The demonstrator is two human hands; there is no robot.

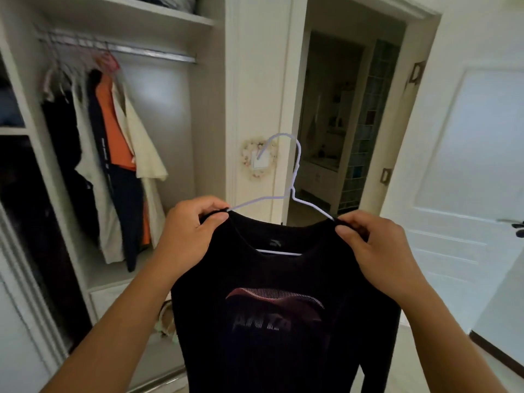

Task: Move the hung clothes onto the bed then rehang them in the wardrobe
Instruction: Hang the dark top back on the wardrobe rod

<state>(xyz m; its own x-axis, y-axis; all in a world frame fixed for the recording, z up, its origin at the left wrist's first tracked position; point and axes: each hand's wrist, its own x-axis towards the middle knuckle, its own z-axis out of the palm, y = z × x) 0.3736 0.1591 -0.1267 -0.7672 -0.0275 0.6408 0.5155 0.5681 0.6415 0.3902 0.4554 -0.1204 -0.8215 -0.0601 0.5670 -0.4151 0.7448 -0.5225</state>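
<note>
**Black sweatshirt held up on a white hanger before the open wardrobe**

At the upper left of the frame the metal wardrobe rail (119, 48) carries a bunch of hung clothes (113, 154) crowded at its left end; the rail's right stretch, up to the white side panel (207, 123), is bare. An open doorway (340, 123) fills the upper centre.

In the lower centre hangs the black long-sleeved sweatshirt with a red chest print (275, 321), on a thin white wire hanger (295, 171) whose hook points up. The left hand (192, 231) pinches the sweatshirt's left shoulder at the hanger's end; the right hand (377, 245) pinches the right shoulder.
</note>
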